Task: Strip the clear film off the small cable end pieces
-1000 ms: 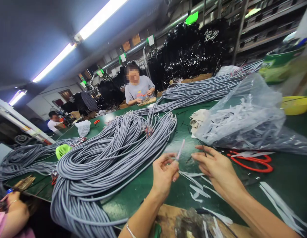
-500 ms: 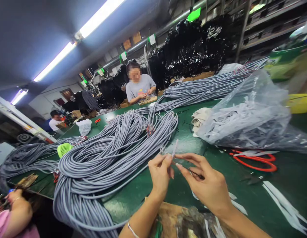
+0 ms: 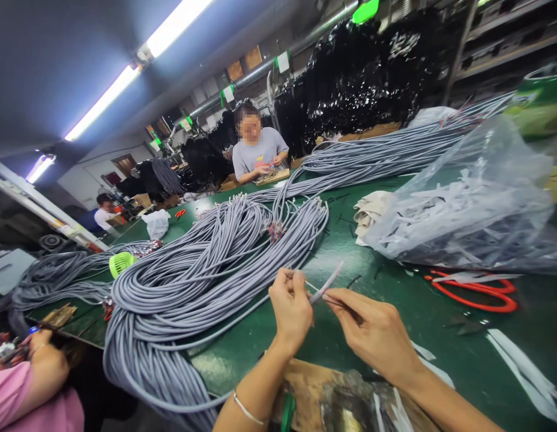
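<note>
Hands close together, pinching white strip, green tub, label illegibly blurred.

The left grip and right grip meet at a pale strip near looped grey cables.

Thin bangle circles a worker's left forearm.
It is silvery white and smoothly curved; left hand, right hand and right forearm are bare.

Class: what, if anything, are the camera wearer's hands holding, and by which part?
A thin, whitish strip, held by its lower part between the left hand and right hand; each hand's exact grip cannot be told.
</note>
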Demonstrator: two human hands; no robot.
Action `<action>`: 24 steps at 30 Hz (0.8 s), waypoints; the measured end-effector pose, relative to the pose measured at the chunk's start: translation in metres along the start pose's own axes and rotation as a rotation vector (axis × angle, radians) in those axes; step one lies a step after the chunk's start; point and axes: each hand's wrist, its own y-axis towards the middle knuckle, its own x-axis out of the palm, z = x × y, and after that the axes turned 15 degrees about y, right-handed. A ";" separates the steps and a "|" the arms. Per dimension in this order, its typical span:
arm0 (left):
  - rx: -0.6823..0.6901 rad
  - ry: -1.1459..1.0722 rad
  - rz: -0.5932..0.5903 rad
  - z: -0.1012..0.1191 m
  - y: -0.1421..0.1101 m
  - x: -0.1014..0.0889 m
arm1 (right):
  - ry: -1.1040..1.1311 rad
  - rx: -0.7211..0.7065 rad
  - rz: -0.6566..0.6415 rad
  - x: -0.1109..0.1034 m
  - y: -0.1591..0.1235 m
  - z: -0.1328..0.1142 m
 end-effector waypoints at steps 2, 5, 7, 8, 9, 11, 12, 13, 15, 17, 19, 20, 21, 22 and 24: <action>-0.058 -0.061 -0.006 -0.002 0.006 0.000 | -0.017 -0.004 -0.004 -0.001 0.000 -0.001; -0.159 -0.138 0.041 -0.003 0.015 0.000 | -0.018 -0.003 -0.001 0.000 0.000 -0.002; -0.259 -0.180 0.060 -0.001 0.021 -0.002 | -0.004 0.016 -0.002 0.001 -0.001 -0.003; -0.302 -0.210 0.046 0.001 0.023 -0.004 | 0.006 0.029 -0.002 0.001 -0.001 -0.004; -0.334 -0.246 0.006 0.004 0.024 -0.006 | 0.016 0.046 -0.002 0.001 0.000 -0.004; -0.358 -0.323 -0.161 0.010 0.026 -0.009 | 0.025 0.080 -0.002 0.001 0.001 -0.005; -0.353 -0.349 -0.274 0.012 0.025 -0.011 | 0.023 0.095 0.000 0.000 0.002 -0.005; -0.343 -0.358 -0.380 0.013 0.025 -0.012 | 0.019 0.109 -0.002 -0.002 0.004 -0.004; -0.315 -0.339 -0.479 0.014 0.023 -0.014 | 0.014 0.130 -0.008 -0.006 0.007 -0.003; -0.288 -0.313 -0.435 0.013 0.022 -0.017 | -0.003 0.138 0.002 -0.010 0.011 -0.001; -0.272 -0.315 -0.360 0.011 0.022 -0.018 | -0.041 0.143 0.026 -0.014 0.013 0.002; -0.267 -0.320 -0.343 0.011 0.022 -0.018 | -0.063 0.141 0.046 -0.015 0.015 0.003; -0.263 -0.325 -0.341 0.010 0.021 -0.018 | -0.086 0.138 0.066 -0.016 0.016 0.005; -0.262 -0.326 -0.346 0.010 0.021 -0.017 | -0.108 0.132 0.083 -0.017 0.016 0.006; -0.261 -0.321 -0.360 0.009 0.019 -0.014 | -0.165 0.115 0.120 -0.019 0.018 0.009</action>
